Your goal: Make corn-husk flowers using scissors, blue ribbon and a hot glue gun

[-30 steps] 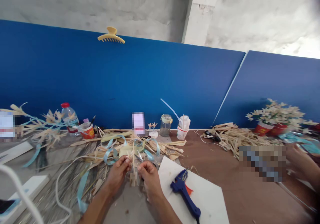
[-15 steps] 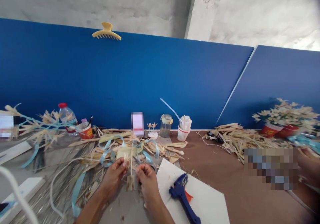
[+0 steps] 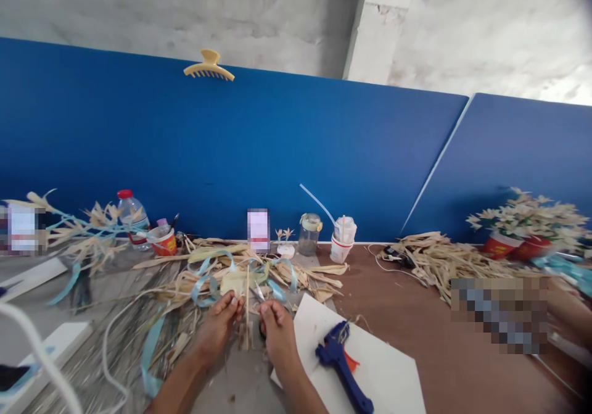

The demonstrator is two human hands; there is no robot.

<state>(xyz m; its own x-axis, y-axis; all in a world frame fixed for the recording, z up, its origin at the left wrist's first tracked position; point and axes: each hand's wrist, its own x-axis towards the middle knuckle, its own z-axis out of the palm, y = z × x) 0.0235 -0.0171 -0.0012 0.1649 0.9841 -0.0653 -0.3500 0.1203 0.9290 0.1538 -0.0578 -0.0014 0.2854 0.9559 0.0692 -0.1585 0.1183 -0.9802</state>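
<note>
Over the near side of the heap, my left hand (image 3: pixel 217 324) is closed in a pinch; what its fingertips hold is too small to make out. My right hand (image 3: pixel 280 331) is pinched too, just across from it, with its fingertips' contents hidden. Between them a thin pale stick (image 3: pixel 247 297) stands upright on a small clear base (image 3: pixel 245 338). A metal blade tip (image 3: pixel 259 290), apparently of scissors, shows behind my right fingers. Dry corn husks (image 3: pixel 203 256) and light blue ribbon (image 3: pixel 200 290) lie just beyond both hands.
A blue glue gun (image 3: pixel 340 361) lies on a white board (image 3: pixel 393 371) at right. Behind stand a jar (image 3: pixel 309 235), a paper cup (image 3: pixel 341 250) and a bottle (image 3: pixel 133 216). A white cable (image 3: pixel 105 352) runs at left. Another person's arm (image 3: pixel 571 309) is far right.
The view has shifted slightly, moving the scene a little to the right in the picture. Both hands stay pinched on either side of the upright stick.
</note>
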